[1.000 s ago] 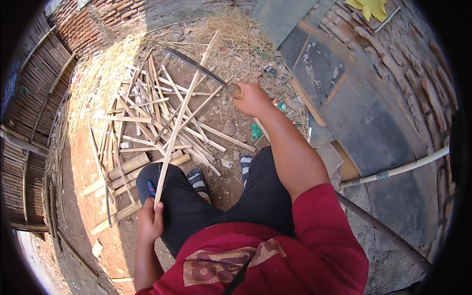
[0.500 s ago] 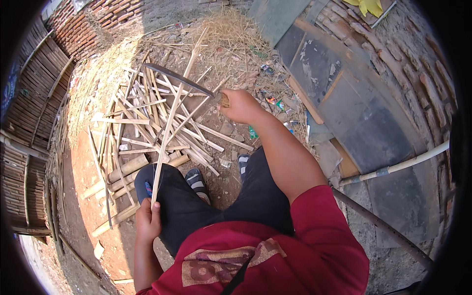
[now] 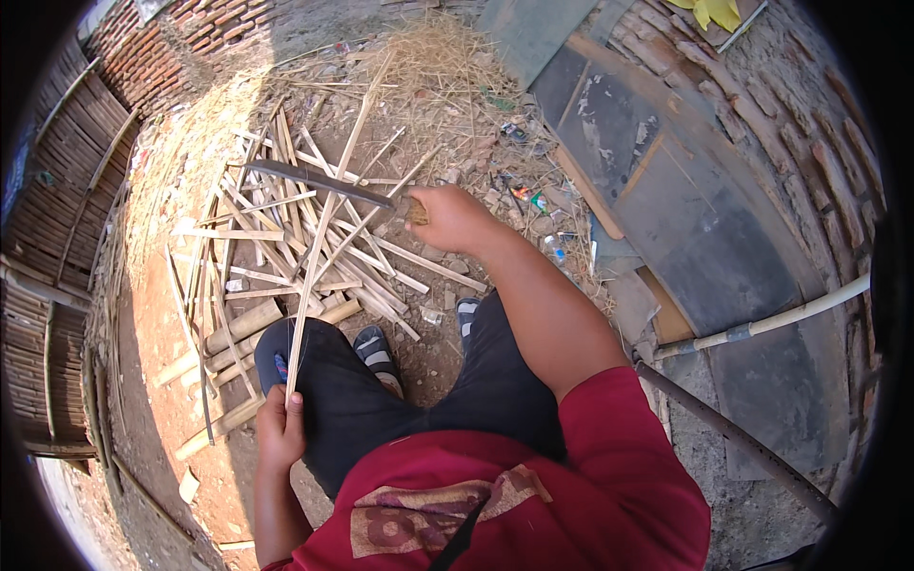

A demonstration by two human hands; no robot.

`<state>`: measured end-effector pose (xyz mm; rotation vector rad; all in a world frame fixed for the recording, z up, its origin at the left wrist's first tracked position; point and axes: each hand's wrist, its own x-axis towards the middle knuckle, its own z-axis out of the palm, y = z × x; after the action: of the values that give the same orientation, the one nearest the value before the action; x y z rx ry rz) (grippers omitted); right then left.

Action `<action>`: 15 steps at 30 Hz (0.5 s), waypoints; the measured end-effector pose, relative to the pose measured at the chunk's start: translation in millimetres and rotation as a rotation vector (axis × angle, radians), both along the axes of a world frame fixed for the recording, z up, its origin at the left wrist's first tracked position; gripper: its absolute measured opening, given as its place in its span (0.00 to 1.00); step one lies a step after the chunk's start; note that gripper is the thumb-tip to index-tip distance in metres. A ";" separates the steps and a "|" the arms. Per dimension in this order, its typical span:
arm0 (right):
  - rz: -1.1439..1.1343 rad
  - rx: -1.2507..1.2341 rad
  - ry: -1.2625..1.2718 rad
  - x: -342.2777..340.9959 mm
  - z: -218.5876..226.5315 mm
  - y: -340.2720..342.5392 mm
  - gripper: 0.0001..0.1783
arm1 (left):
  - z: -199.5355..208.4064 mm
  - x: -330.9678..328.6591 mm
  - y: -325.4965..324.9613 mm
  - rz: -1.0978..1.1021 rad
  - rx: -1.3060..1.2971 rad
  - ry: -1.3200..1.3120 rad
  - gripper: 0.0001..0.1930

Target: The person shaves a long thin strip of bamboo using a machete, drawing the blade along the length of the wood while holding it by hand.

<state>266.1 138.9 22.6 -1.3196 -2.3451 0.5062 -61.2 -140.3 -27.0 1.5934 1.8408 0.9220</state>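
Observation:
My left hand [image 3: 280, 430] is closed round the lower end of a long pale bamboo strip [image 3: 310, 276], beside my left knee. The strip slants up and away over the pile. A machete [image 3: 290, 175] with a dark blade and a brown handle is gripped in my right hand [image 3: 451, 219], out ahead of my right thigh. Its blade points left and crosses the strip around the middle. Whether it bites into the strip or only rests against it, I cannot tell.
A loose heap of split bamboo strips [image 3: 381, 260] lies on the dirt ahead, with thicker bamboo poles [image 3: 246, 325] by my left knee. Dry straw [image 3: 438, 62] is beyond it. Dark panels [image 3: 728, 257] lean along the brick wall at right; a woven bamboo fence [image 3: 57, 200] stands at left.
My right hand has come down and nearer with the machete, so the blade now crosses the strip lower along its length. My left hand keeps its hold on the strip, almost unmoved.

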 end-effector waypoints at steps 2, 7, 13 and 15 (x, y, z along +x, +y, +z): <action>0.170 0.013 -0.123 -18.5 2.9 -22.7 0.19 | -0.4 1.0 1.2 -0.005 -0.005 -0.010 0.18; 0.299 -0.035 -0.140 -17.7 8.8 -15.8 0.22 | 13.6 6.1 -4.6 -0.004 -0.046 0.011 0.17; -0.010 -0.044 -0.028 0.8 -0.9 10.0 0.22 | 10.6 5.8 1.0 -0.014 -0.032 0.004 0.17; 0.169 -0.071 -0.133 -15.5 4.8 -16.3 0.24 | 10.9 4.8 2.7 -0.020 -0.048 -0.004 0.16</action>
<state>250.6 122.7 27.4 -1.2264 -2.5851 0.5737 -56.4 -137.6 -16.0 1.5774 1.8272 0.8649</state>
